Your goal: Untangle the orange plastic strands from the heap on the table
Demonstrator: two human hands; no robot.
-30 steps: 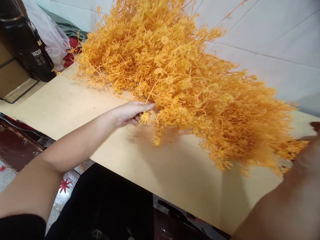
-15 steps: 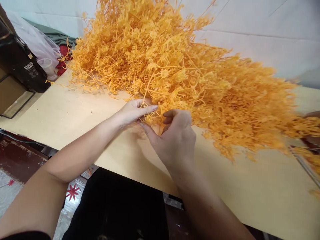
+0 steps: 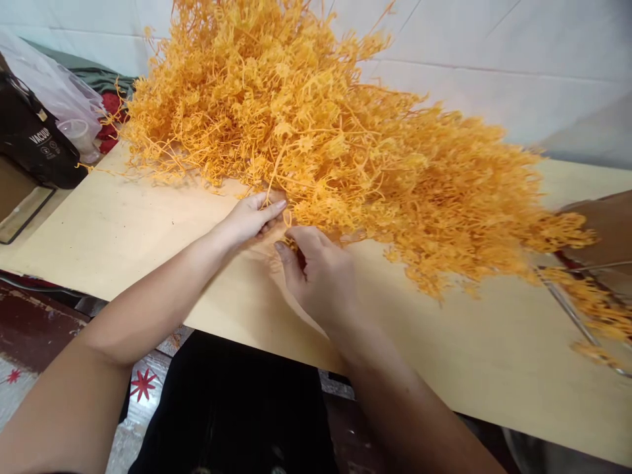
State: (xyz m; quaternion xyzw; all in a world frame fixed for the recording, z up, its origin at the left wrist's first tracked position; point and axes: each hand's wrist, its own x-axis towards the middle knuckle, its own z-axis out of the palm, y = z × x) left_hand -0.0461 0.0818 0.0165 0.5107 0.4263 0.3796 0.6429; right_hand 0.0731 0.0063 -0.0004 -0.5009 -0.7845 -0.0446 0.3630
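Observation:
A large heap of orange branching sprigs (image 3: 306, 125) lies across the pale wooden table (image 3: 237, 296). At its front edge my left hand (image 3: 259, 214) pinches an orange stem (image 3: 270, 181) between thumb and fingers. Just right of it, my right hand (image 3: 318, 270) is curled with thumb and forefinger close together. A little orange shows at its fingertips, but the piece is mostly hidden by the fingers.
At the left stand a black box with white lettering (image 3: 37, 131) and a clear plastic bag (image 3: 59, 79). A cardboard box (image 3: 607, 230) and a metal frame (image 3: 567, 306) with orange sprigs are at the right. A white wall rises behind.
My right hand has drawn slightly down and away from my left hand, its fingers closing. The view has shifted right, showing more of the cardboard box.

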